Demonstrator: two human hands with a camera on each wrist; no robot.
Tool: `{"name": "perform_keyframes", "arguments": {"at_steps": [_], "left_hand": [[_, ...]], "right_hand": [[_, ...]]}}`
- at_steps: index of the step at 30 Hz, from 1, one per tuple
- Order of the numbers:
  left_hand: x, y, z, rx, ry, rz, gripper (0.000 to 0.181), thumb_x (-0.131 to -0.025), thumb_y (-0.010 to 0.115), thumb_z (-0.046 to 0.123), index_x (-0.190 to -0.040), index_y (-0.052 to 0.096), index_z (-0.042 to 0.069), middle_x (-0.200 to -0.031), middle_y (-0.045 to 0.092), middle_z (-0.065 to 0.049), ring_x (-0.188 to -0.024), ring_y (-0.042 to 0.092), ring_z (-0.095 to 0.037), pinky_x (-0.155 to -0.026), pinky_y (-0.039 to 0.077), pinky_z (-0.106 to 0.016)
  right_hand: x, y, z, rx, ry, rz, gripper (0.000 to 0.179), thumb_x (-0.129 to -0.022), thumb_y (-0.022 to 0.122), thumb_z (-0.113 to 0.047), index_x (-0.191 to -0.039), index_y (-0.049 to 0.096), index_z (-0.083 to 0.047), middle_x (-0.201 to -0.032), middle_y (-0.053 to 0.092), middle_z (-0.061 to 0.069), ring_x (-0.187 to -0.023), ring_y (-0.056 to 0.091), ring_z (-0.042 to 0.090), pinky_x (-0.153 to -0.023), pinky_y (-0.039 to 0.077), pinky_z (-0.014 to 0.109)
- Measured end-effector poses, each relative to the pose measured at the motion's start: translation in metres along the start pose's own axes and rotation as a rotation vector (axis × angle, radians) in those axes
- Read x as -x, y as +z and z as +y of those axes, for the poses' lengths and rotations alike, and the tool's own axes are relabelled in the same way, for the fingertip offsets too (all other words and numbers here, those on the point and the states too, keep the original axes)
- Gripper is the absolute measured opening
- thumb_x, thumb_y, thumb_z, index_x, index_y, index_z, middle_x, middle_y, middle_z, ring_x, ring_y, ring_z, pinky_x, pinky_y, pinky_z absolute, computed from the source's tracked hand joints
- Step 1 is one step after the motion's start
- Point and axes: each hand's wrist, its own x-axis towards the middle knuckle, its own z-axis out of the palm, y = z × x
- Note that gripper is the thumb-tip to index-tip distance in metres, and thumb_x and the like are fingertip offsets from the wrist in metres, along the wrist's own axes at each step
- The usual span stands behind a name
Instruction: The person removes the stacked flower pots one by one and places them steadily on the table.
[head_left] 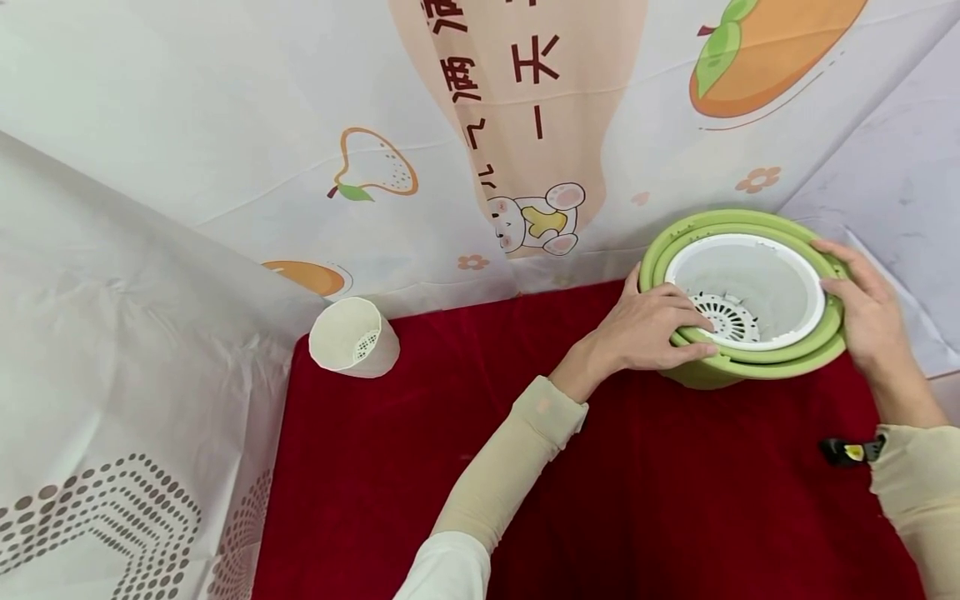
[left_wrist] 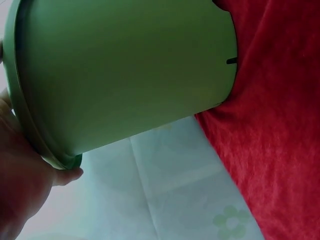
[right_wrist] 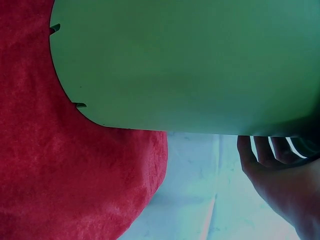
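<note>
A stack of nested flower pots stands at the right back of the red cloth: light green pots (head_left: pixel 795 369) outside, a white pot (head_left: pixel 772 283) with a slotted base inside. My left hand (head_left: pixel 652 327) grips the stack's left rim, some fingertips reaching over the white pot's edge. On the opposite side, my right hand (head_left: pixel 866 304) holds the rim, thumb over the top. From the left wrist, the outer green pot's wall (left_wrist: pixel 125 70) slants above the cloth, notches at its base. Right-hand fingers (right_wrist: pixel 265 150) show beneath the pot's wall in the right wrist view.
A small white pot (head_left: pixel 386 350) with a perforated base sits at the cloth's back left corner. The red cloth (head_left: pixel 375 467) covers the table. Behind it hangs a printed white curtain (head_left: pixel 285 192). A black strap (head_left: pixel 840 452) shows beside my right sleeve.
</note>
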Motion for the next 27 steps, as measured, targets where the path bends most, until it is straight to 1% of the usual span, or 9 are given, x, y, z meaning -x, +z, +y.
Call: {"name": "perform_keyframes", "arguments": {"at_steps": [6,11,16,19,20,22,26,27], "left_hand": [[-0.0009,0.0,0.0004,0.015,-0.008,0.01,0.042,-0.092,0.045,0.071,-0.122,0.066,0.049,-0.121,0.061,0.03,-0.126,0.041,0.006,-0.116,-0.008,-0.059],[-0.0009,0.0001,0.0003,0.042,-0.017,0.03,0.04,-0.091,0.049,0.071,-0.12,0.067,0.05,-0.121,0.061,0.031,-0.124,0.042,0.007,-0.117,-0.009,-0.056],[0.0002,0.0001,0.0008,0.077,-0.033,0.04,0.039,-0.09,0.053,0.07,-0.12,0.067,0.049,-0.121,0.06,0.032,-0.122,0.042,0.008,-0.117,-0.009,-0.054],[0.0006,0.0013,0.0016,0.077,-0.033,0.069,0.036,-0.091,0.054,0.067,-0.119,0.069,0.049,-0.119,0.062,0.031,-0.12,0.043,0.007,-0.117,-0.007,-0.055],[0.0008,0.002,0.0019,0.077,-0.033,0.082,0.034,-0.092,0.054,0.065,-0.118,0.069,0.048,-0.119,0.062,0.03,-0.119,0.044,0.007,-0.117,-0.007,-0.055],[0.0012,0.0034,0.0025,0.083,-0.037,0.104,0.032,-0.094,0.054,0.062,-0.117,0.07,0.047,-0.117,0.063,0.029,-0.119,0.045,0.007,-0.117,-0.008,-0.056],[0.0019,0.0043,0.0036,0.101,-0.051,0.141,0.027,-0.095,0.057,0.057,-0.115,0.072,0.046,-0.114,0.065,0.03,-0.117,0.046,0.007,-0.115,-0.015,-0.056],[0.0019,0.0042,0.0038,0.104,-0.053,0.151,0.026,-0.095,0.057,0.056,-0.114,0.072,0.046,-0.112,0.065,0.03,-0.116,0.047,0.007,-0.115,-0.016,-0.056]], "right_hand": [[-0.0011,-0.0002,-0.0002,0.05,0.002,0.008,0.044,-0.098,0.046,0.007,-0.138,0.058,-0.005,-0.134,0.056,-0.001,-0.104,0.055,0.002,-0.082,0.043,0.006],[-0.0021,-0.0001,0.0001,0.116,-0.007,0.012,0.044,-0.099,0.045,0.005,-0.138,0.059,-0.008,-0.136,0.056,-0.003,-0.111,0.051,0.003,-0.087,0.039,0.007],[-0.0021,0.0003,-0.0004,0.221,-0.012,0.018,0.044,-0.1,0.044,0.002,-0.139,0.059,-0.01,-0.137,0.055,-0.007,-0.114,0.048,0.004,-0.09,0.036,0.007],[-0.0017,0.0007,-0.0012,0.287,-0.019,0.019,0.044,-0.101,0.042,0.0,-0.14,0.058,-0.01,-0.136,0.055,-0.011,-0.118,0.046,0.005,-0.091,0.034,0.006],[-0.0016,0.0009,-0.0013,0.294,-0.023,0.018,0.044,-0.101,0.041,0.0,-0.14,0.058,-0.009,-0.136,0.056,-0.012,-0.119,0.046,0.005,-0.093,0.033,0.006],[-0.0014,0.0009,-0.0015,0.343,-0.033,0.014,0.044,-0.102,0.039,-0.001,-0.142,0.056,-0.009,-0.137,0.055,-0.014,-0.122,0.044,0.005,-0.095,0.032,0.006],[-0.0018,0.001,-0.0015,0.362,-0.04,0.003,0.045,-0.102,0.038,0.0,-0.143,0.054,-0.008,-0.138,0.055,-0.015,-0.124,0.043,0.005,-0.097,0.031,0.006],[-0.002,0.001,-0.0016,0.389,-0.043,0.002,0.045,-0.102,0.037,-0.001,-0.143,0.054,-0.008,-0.138,0.054,-0.016,-0.124,0.043,0.005,-0.097,0.031,0.006]]}}
